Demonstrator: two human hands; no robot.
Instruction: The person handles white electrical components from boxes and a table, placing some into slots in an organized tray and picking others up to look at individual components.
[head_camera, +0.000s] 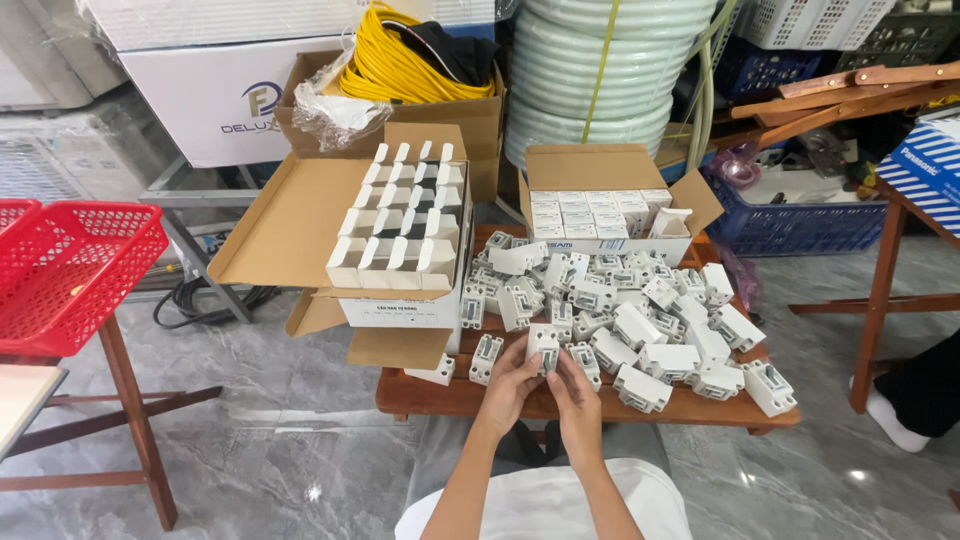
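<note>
White breaker unit (543, 346): we find it held between both hands at the near edge of the wooden surface (420, 396), just above the lap. The left hand (510, 385) grips it from the left and below; the right hand (577, 392) closes on it from the right, the fingers of both meeting around the piece. Beyond it we note a loose heap of like units (640, 310) spread over most of the surface, unboxed. To the left stands an open carton (405, 225) with rows of small white boxes, flaps up, several cells showing dark. Behind the heap sits a second carton (600, 205) packed with closed small boxes. We judge the work well short of finished: one unit in hand, many loose, and the left carton only partly filled.
</note>
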